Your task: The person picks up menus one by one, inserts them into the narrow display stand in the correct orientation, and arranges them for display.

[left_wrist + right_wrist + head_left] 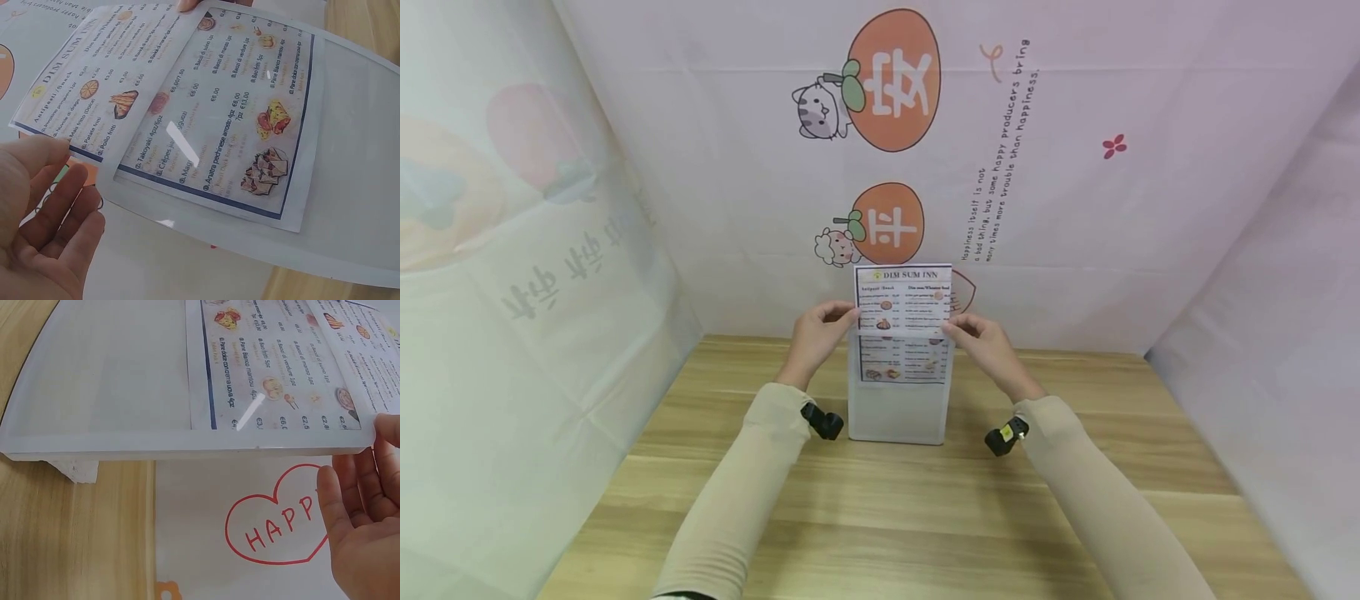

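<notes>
A printed menu sheet (917,302) headed "DIM SUM INN" is partly inside a white upright menu holder (898,414) with a transparent front. Its upper part sticks out above the holder's top edge, and its lower part shows through the clear front. My left hand (822,335) pinches the sheet's left edge just above the holder; in the left wrist view the left fingers (65,225) curl beneath it. On the other side, my right hand (992,348) pinches the sheet's right edge, with the thumb (389,428) at the holder's top corner.
The holder stands on a wood-grain table (880,517), close to the printed cloth backdrop (737,192) behind it. Cloth walls (512,375) rise on the left and right. A black wrist camera (823,422) sits on each sleeve.
</notes>
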Demonstrator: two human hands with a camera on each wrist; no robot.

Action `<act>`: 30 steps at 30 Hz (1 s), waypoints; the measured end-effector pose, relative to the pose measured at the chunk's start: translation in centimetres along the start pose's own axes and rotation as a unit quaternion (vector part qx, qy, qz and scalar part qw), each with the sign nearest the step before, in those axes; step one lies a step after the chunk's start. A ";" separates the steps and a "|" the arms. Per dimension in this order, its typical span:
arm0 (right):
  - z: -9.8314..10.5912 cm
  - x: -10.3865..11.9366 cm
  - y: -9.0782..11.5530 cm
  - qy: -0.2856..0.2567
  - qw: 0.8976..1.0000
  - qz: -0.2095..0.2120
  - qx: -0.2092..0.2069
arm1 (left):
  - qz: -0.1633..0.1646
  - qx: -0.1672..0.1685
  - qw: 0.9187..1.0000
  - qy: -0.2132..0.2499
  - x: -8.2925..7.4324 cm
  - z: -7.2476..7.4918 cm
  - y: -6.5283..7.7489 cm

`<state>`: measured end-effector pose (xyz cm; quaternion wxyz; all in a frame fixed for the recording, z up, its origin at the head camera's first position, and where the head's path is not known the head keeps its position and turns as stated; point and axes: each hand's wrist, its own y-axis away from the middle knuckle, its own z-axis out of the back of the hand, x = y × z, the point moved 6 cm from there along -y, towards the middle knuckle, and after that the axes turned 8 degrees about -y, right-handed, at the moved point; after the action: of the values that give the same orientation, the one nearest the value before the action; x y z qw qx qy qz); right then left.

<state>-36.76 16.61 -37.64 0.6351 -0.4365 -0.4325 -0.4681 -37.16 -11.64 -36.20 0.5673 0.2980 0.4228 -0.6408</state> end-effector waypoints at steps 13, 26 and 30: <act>0.4 1.0 -0.8 -0.021 0.999 0.027 -0.002 | 0.005 0.001 1.000 0.000 0.1 0.1 0.1; 1.1 1.8 -0.9 0.002 1.000 0.019 -0.011 | 0.008 0.007 1.000 0.008 0.1 0.1 0.2; 1.1 1.7 -1.0 0.004 1.000 0.017 -0.006 | 0.009 0.008 1.000 0.006 0.1 0.0 0.2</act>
<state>-37.59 17.13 -35.63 0.6423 -0.4459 -0.4191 -0.4615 -36.99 -11.71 -36.33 0.5683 0.3103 0.4188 -0.6367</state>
